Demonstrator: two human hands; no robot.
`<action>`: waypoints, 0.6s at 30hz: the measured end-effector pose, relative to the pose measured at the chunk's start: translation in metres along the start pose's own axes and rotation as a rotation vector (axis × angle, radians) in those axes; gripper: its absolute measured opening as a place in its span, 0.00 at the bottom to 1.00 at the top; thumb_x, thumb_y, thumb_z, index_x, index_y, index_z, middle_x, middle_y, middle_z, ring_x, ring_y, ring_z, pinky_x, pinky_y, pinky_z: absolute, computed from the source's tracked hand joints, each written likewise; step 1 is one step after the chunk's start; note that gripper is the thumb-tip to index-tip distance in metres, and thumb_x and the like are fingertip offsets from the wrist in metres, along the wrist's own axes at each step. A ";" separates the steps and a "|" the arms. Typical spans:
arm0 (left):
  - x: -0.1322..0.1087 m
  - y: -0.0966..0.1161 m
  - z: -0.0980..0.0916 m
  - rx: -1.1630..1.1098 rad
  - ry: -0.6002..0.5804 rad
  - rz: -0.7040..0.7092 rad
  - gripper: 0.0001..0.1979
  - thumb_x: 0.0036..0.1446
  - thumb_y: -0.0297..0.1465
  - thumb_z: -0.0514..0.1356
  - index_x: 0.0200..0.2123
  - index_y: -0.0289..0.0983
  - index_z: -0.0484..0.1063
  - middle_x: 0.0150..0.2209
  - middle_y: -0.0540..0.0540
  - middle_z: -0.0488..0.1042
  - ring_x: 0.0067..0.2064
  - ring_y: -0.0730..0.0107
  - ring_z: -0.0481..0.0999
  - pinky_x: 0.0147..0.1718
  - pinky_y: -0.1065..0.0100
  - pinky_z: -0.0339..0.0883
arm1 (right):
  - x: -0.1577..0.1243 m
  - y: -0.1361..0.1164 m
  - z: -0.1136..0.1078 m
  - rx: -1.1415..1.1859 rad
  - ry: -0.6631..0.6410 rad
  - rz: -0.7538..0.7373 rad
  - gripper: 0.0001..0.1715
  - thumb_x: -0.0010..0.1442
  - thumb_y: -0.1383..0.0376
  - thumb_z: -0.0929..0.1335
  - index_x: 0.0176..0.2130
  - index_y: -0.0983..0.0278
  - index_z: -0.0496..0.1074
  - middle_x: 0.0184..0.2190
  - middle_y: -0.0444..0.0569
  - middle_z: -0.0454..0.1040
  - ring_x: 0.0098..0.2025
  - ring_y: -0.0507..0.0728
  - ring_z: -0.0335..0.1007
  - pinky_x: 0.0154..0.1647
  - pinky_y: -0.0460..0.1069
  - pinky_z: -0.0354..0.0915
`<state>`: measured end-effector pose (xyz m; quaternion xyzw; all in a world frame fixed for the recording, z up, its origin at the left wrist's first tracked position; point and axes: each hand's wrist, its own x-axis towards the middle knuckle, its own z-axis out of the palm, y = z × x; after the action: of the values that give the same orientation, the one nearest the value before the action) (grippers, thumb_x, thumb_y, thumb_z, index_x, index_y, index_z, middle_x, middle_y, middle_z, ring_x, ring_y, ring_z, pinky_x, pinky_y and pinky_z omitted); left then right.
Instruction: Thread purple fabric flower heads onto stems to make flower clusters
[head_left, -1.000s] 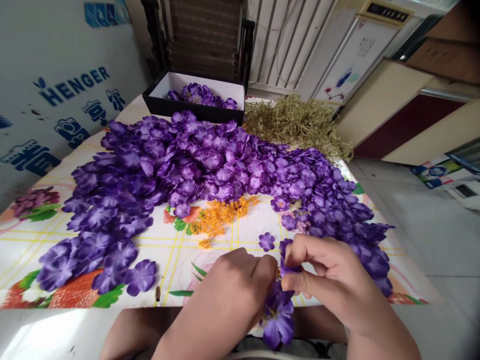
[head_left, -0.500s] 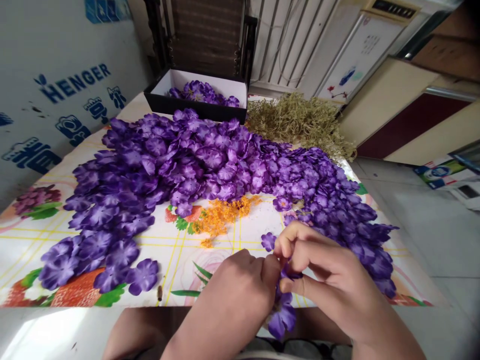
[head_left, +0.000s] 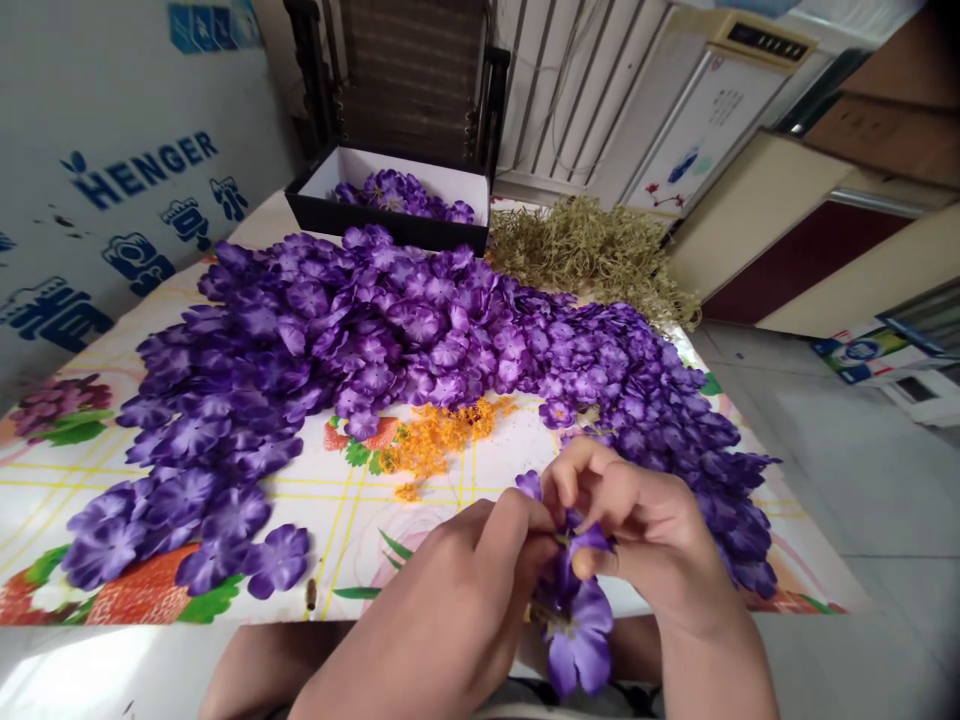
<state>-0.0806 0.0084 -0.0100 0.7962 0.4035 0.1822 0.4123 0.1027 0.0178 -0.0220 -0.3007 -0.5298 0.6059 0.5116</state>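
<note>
Near the table's front edge, a purple artificial flower sprig (head_left: 581,640) hangs between my hands, its petals facing down past the edge. My left hand (head_left: 480,570) is closed in a pinch on the sprig's stem side. From the right, my right hand (head_left: 637,510) pinches the upper purple petals with thumb and fingers. The fingers hide part of the stem. A loose purple petal piece (head_left: 529,485) lies just beyond my right fingers. Past my hands is a small heap of orange flower centres (head_left: 435,440) on the printed tablecloth (head_left: 300,505).
A large pile of purple petals (head_left: 390,320) curves across the table. At the back stands a black box (head_left: 390,222) with purple flowers inside. Beside it lies a heap of greenish stems (head_left: 592,250). A chair (head_left: 412,80) and a radiator (head_left: 562,90) are behind.
My hands have turned slightly, and the hanging flower has swung right, showing more of its petals and stem. The whole view has shifted a little.
</note>
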 end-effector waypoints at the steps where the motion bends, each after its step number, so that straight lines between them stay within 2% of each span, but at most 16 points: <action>1: 0.000 0.000 0.000 -0.025 0.017 0.009 0.09 0.67 0.30 0.44 0.40 0.39 0.63 0.34 0.43 0.73 0.31 0.64 0.73 0.27 0.69 0.64 | -0.001 -0.001 0.000 0.012 0.004 -0.001 0.09 0.52 0.72 0.75 0.26 0.61 0.73 0.33 0.42 0.67 0.37 0.51 0.65 0.38 0.48 0.62; 8: -0.001 0.009 -0.003 -0.158 0.054 0.073 0.07 0.66 0.31 0.50 0.34 0.42 0.62 0.33 0.52 0.72 0.36 0.72 0.71 0.34 0.74 0.61 | -0.005 0.000 0.006 0.134 0.005 0.013 0.08 0.48 0.69 0.77 0.26 0.60 0.76 0.31 0.43 0.69 0.33 0.52 0.66 0.34 0.49 0.62; 13: -0.003 0.010 -0.002 -0.171 0.033 0.059 0.10 0.67 0.33 0.49 0.31 0.41 0.61 0.32 0.51 0.70 0.35 0.71 0.69 0.33 0.72 0.59 | -0.006 0.000 0.007 0.145 -0.003 0.061 0.13 0.48 0.69 0.77 0.22 0.63 0.71 0.29 0.44 0.68 0.31 0.52 0.64 0.31 0.48 0.59; 18: -0.002 0.005 0.001 -0.262 0.029 0.115 0.08 0.66 0.30 0.50 0.32 0.40 0.61 0.29 0.53 0.67 0.31 0.74 0.66 0.31 0.73 0.58 | -0.006 0.000 0.009 0.185 -0.045 0.118 0.16 0.48 0.70 0.77 0.21 0.63 0.67 0.28 0.43 0.66 0.31 0.52 0.62 0.30 0.47 0.59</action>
<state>-0.0791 0.0047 -0.0061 0.7548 0.3359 0.2679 0.4957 0.0965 0.0090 -0.0213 -0.2692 -0.4643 0.6880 0.4885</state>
